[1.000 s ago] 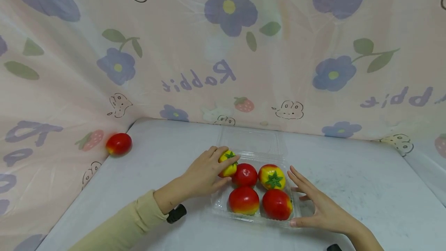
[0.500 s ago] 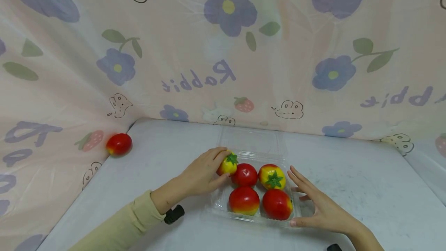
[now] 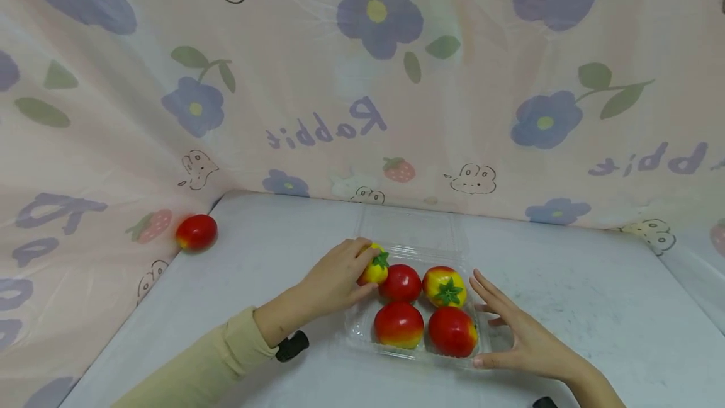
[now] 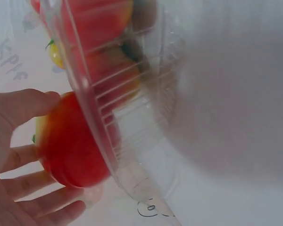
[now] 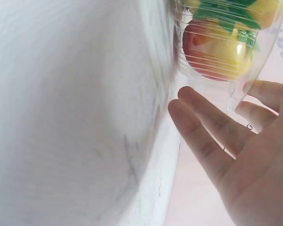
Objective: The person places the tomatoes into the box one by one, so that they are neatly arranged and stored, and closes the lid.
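Because the left hand (image 3: 331, 279) has its thumb and fingers bent round a glossy red-and-yellow fruit with a green star-shaped cap (image 3: 374, 272) at the far left corner of the clear plastic clamshell box (image 3: 358, 331), the likeliest trouble is a clash between fruit and rim. From the left wrist, the box's edge crosses that fruit; whether it bears on the box floor cannot be told. If it snags, the thin box could tilt or slide over the white tabletop (image 3: 272, 232). Its skin looks smooth, so a loose pinch might let it spin away and roll left. A sideways shove could drive it into the round red fruit (image 3: 403, 283) just beside it, jostling the yellow-topped fruit with a green star cap (image 3: 445, 285) next along. With fingers spread and gripping nothing, the right hand (image 3: 523, 342) stands by the box's right side, thumb near the front corner; pressing too hard there could skew everything. Well apart, near the tabletop's left edge, a lone shiny red fruit (image 3: 196, 232) could roll if bumped by the left sleeve (image 3: 226, 351).
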`<action>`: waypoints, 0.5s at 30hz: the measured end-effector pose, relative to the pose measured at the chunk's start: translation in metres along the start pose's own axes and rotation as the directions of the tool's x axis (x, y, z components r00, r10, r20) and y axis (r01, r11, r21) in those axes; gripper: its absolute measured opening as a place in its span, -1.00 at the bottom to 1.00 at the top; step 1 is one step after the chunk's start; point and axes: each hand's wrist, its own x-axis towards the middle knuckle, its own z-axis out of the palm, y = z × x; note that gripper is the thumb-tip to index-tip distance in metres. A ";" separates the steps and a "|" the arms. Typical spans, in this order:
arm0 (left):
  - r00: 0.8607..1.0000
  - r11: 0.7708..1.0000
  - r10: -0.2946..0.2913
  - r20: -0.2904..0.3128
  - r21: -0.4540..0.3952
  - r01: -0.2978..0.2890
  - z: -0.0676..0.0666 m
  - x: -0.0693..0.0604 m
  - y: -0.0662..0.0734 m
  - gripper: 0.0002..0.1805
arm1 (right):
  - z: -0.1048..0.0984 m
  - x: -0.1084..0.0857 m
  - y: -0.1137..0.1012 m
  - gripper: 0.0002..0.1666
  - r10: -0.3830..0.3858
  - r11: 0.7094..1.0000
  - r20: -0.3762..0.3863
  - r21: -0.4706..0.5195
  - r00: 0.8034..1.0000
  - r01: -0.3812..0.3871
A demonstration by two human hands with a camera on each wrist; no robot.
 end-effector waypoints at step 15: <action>0.996 0.992 -0.093 0.005 -0.086 0.093 0.000 0.004 0.005 -0.38 | 0.000 -0.001 0.000 0.31 -0.014 1.000 -0.014 0.000 1.000 0.014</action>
